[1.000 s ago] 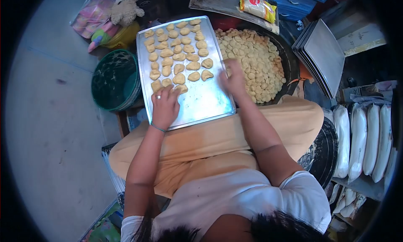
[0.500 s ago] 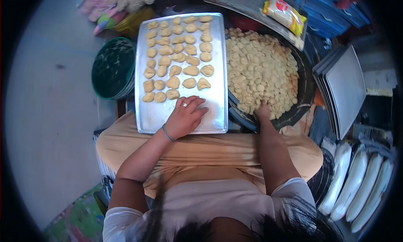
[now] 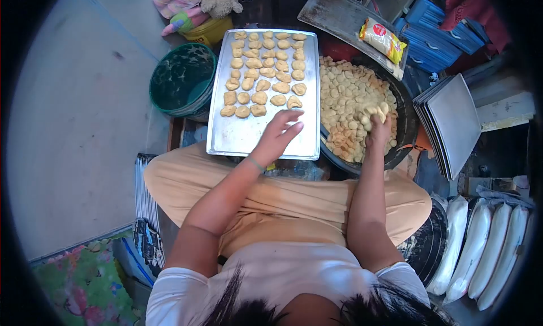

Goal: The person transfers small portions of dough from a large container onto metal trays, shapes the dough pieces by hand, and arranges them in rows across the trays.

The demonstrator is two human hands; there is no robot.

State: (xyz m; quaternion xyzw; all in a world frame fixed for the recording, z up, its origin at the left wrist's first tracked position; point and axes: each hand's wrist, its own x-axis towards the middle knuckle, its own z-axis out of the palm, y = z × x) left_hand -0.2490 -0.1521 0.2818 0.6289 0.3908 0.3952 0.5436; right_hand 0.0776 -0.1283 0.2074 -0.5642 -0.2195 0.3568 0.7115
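Observation:
A silver tray [image 3: 226, 133] rests across my lap, with rows of flattened dough pieces [image 3: 259, 98] on its far and middle parts. Over its near right part is my left hand [image 3: 279, 134], fingers apart and nothing in them, just below the last row. My right hand [image 3: 379, 132] grips several dough pieces [image 3: 374, 113] above the large round black tub [image 3: 405, 105] at the right. Many more dough pieces [image 3: 348, 91] fill that tub, some of them browner near its front edge.
A green bucket [image 3: 182, 80] stands left of the tray. A yellow packet [image 3: 383, 39] lies on a dark tray [image 3: 334, 12] behind the tub. Stacked metal trays [image 3: 452, 122] lean at the right, near long white plastic-wrapped packages [image 3: 472, 249].
My right hand has gone from beside the tray into the tub and now lifts a handful of dough pieces. My left hand has shifted right over the tray. The camera view has moved.

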